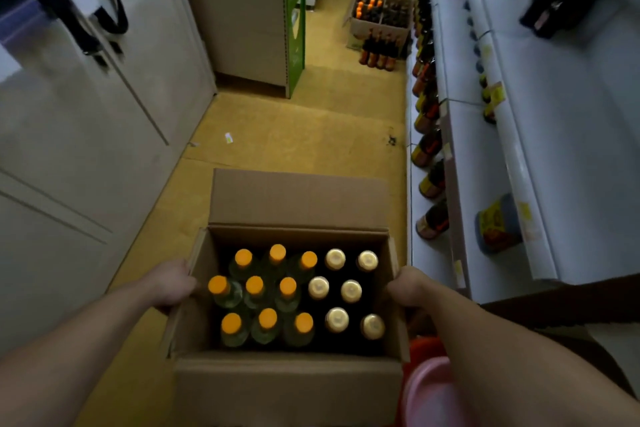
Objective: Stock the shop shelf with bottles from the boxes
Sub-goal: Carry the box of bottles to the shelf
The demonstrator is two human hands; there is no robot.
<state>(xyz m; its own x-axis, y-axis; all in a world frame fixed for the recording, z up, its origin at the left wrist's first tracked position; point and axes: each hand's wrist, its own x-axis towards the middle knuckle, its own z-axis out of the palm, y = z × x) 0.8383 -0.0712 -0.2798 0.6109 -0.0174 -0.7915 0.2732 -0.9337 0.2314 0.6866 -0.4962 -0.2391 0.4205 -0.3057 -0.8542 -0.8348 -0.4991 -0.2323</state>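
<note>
An open cardboard box [287, 388] is in front of me, low in the head view. Inside stand several clear bottles with orange caps [255, 285] on the left and several dark bottles with gold caps [351, 290] on the right. My left hand [173, 282] grips the box's left wall and my right hand [408, 288] grips its right wall. The white shop shelf [485, 156] runs along the right, with dark bottles [427, 149] lined up on its lowest level.
A second open box [381, 15] of dark bottles stands on the yellow floor far down the aisle, with a few bottles in front of it. Grey cabinets line the left. A pink and red object [429, 388] sits by the box's right side.
</note>
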